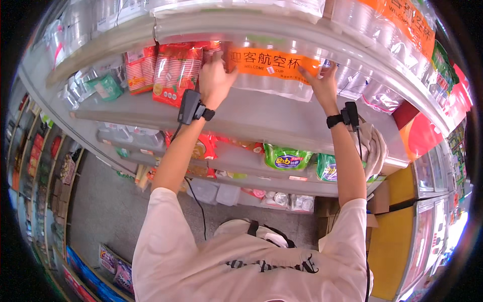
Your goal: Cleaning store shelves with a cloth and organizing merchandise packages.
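Note:
A clear bag of plastic cups [271, 81] with an orange printed band lies on the shelf before me. At its left end is my left hand [217, 77], fingers reaching between it and the red bags of striped paper cups [177, 71]; the fingertips are partly hidden. My right hand [323, 83] is at the bag's right end, thumb on the orange band and fingers spread over the edge. How firmly either hand grips cannot be told. Both wrists wear black straps with small devices.
The upper shelf's edge [241, 32] runs just above my hands. More clear cups [381, 92] stand to the right. A beige cloth [371, 147] hangs near my right forearm. Lower shelves hold a green packet [287, 157] and plastic containers [228, 193]. A yellow cabinet [390, 249] stands at right.

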`<state>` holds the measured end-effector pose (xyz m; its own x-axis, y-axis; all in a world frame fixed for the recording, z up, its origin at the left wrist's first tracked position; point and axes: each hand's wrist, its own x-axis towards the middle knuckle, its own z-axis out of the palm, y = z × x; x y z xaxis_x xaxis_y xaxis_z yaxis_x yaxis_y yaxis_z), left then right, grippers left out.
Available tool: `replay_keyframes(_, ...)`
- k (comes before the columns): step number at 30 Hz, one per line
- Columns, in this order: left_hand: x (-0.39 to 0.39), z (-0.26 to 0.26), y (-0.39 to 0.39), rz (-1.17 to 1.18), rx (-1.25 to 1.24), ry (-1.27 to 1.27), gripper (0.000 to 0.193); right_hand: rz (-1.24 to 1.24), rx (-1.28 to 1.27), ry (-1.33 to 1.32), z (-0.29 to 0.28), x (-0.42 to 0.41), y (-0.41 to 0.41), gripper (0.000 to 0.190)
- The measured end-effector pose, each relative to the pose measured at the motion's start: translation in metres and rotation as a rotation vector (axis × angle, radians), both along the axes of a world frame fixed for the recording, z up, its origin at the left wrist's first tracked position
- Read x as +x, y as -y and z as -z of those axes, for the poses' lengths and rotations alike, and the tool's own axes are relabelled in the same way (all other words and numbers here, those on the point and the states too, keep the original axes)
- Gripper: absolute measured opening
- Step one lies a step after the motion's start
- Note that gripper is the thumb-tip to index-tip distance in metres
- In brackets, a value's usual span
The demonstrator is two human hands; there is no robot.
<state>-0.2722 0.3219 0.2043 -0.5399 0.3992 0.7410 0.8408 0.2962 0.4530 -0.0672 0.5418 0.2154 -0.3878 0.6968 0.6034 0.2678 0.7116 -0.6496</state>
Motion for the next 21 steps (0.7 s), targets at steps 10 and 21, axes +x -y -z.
replay_keyframes(10,0.031,-0.015,-0.034,-0.133,-0.183,-0.157,0.06,-0.29,-0.198,-0.232,0.024,-0.025,-0.026,0.071)
replay_keyframes(21,0.034,-0.002,-0.043,-0.114,-0.227,-0.391,0.066,-0.179,-0.142,0.037,0.018,-0.02,-0.01,0.073)
